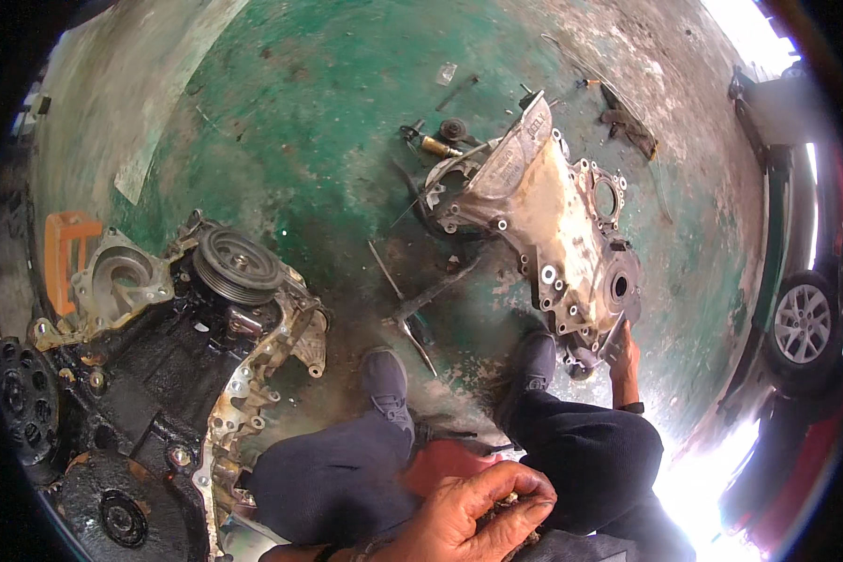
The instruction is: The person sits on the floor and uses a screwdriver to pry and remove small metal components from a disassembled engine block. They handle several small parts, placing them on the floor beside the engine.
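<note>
A large cast metal engine timing cover, ribbed with bolt holes along its rim, lies tilted on the floor ahead of my right shoe. My right hand grips its near lower edge, beside a round seal opening; part of the fingers is hidden against the metal. Close to me, at the bottom of the view, my left hand is curled closed. Something small and brownish shows between its thumb and fingers, too covered to name.
On the left stands an oily black engine with a ribbed pulley. An orange frame is behind it. A T-shaped metal tool lies between the parts. Farther off are a dirty glove and, at right, a car wheel.
</note>
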Motion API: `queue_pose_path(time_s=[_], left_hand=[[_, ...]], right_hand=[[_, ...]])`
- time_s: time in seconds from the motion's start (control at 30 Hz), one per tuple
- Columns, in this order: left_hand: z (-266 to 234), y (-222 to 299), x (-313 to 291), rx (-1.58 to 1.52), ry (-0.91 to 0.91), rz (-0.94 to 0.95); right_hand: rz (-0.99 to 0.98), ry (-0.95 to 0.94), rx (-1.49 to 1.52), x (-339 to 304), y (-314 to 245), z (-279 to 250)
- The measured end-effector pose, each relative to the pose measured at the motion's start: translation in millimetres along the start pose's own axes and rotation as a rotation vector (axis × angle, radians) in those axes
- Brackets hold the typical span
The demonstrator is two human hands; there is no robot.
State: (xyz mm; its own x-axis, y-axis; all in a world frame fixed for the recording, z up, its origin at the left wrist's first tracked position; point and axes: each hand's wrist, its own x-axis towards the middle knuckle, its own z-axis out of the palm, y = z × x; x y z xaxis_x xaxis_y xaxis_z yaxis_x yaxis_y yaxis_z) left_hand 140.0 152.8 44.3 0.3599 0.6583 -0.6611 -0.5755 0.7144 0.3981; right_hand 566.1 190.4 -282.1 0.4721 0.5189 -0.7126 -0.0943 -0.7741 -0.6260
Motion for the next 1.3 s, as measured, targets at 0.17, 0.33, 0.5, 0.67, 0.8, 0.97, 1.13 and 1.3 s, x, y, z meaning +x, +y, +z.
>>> queue_pose_path(time_s=[0.17,0.33,0.5,0.67,0.8,0.97,1.13,1.3], left_hand=[[6.6,4.4,4.0,0.067,0.01,-0.017],[16.3,-1.1,13.9,0.025,0.132,-0.058],[14.9,-9.5,21.0,0.101,0.09,0.022],[19.9,-2.8,25.7,0.089,0.075,0.028],[22.7,1.9,23.3,0.068,0.077,-0.012],[21.8,-5.3,27.5,0.001,0.049,0.092],[17.6,-9.8,22.5,-0.014,0.034,0.074],[11.1,-6.2,20.4,0.027,0.028,0.008]], right_hand=[[-0.057,-0.005,0.007,-2.4,-4.1,14.5],[-0.129,0.003,0.042,15.7,-15.4,45.6],[-0.073,0.01,-0.043,15.2,-27.9,47.5],[-0.069,-0.094,-0.107,12.7,-31.7,41.6],[-0.014,-0.163,-0.13,24.1,-33.7,25.4],[-0.052,0.065,-0.313,58.2,-47.3,-1.4],[-0.38,0.081,-0.291,82.7,-133.4,8.5],[-0.764,-0.055,-0.392,58.2,-281.3,103.3]])
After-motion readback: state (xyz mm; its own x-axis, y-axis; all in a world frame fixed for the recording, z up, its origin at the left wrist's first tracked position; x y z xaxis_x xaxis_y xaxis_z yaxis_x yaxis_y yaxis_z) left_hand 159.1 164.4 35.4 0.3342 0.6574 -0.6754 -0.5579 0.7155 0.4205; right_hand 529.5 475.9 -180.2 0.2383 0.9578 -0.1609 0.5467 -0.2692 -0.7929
